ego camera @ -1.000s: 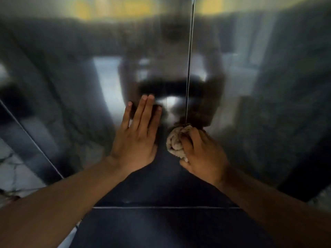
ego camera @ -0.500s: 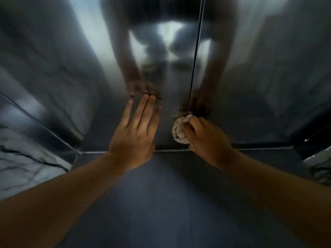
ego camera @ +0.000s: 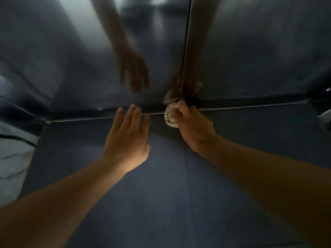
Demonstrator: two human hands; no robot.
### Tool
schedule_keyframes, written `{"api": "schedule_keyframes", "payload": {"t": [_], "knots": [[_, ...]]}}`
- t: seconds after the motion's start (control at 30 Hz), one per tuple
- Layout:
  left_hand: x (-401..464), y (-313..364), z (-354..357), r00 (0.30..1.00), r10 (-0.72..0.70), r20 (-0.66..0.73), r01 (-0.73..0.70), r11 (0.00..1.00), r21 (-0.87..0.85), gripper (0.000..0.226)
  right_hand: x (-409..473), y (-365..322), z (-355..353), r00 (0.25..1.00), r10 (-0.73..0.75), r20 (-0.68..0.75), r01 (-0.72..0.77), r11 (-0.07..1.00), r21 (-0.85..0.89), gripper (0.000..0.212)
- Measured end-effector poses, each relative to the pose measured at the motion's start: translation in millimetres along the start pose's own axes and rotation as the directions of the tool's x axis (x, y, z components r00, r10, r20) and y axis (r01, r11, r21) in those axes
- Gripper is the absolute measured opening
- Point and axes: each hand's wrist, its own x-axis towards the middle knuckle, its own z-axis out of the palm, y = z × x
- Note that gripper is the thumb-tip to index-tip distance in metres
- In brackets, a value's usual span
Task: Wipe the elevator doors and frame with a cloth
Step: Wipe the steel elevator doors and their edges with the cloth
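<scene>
Head view, looking steeply down at the foot of the stainless-steel elevator doors [ego camera: 250, 51].

Right hand [ego camera: 193, 126]: fist closed around a bunched beige cloth [ego camera: 169, 116], fingers curled over it. The cloth sits at the very bottom of the doors, on the vertical seam [ego camera: 185, 51] where the two panels meet, touching the metal sill strip [ego camera: 250, 105] at floor level. Part of the wad protrudes to the left of the knuckles.

Left hand [ego camera: 128, 136]: flat and open, fingers extended and slightly apart, holding nothing. Fingertips [ego camera: 132, 107] reach the sill line at the base of the left door panel; whether they press on the metal cannot be told.

Both hands and the cloth are mirrored dimly in the door surface. Dark blue-grey floor [ego camera: 161, 203] fills the lower view. White veined marble [ego camera: 12, 167] shows at the left edge beside the door frame.
</scene>
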Motion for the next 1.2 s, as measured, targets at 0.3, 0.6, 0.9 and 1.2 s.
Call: {"api": "schedule_keyframes", "payload": {"t": [0.3, 0.6, 0.9, 1.2], "knots": [[4.1, 13.9, -14.6, 0.99, -0.017, 0.142, 0.01, 0.998, 0.055, 0.069, -4.4, 0.5, -19.1, 0.997, -0.058, 0.048, 0.058, 0.998, 0.009, 0.043], [0.5, 18.4, -49.1, 0.999, -0.002, 0.054, 0.004, 1.0, -0.031, 0.059, -28.8, 6.5, -46.1, 0.996, -0.084, -0.005, 0.084, 0.996, 0.028, 0.061], [-33.1, 9.1, -198.4, 0.997, -0.026, 0.077, 0.033, 0.995, -0.092, 0.066, -75.7, -6.3, -198.1, 0.999, -0.018, 0.036, 0.009, 0.975, 0.221, 0.056], [-40.3, -29.1, -419.5, 0.999, -0.049, 0.019, 0.051, 0.989, -0.142, 0.073, -91.2, -16.2, -419.7, 1.0, 0.0, 0.0, 0.0, 0.947, 0.32, 0.062]]}}
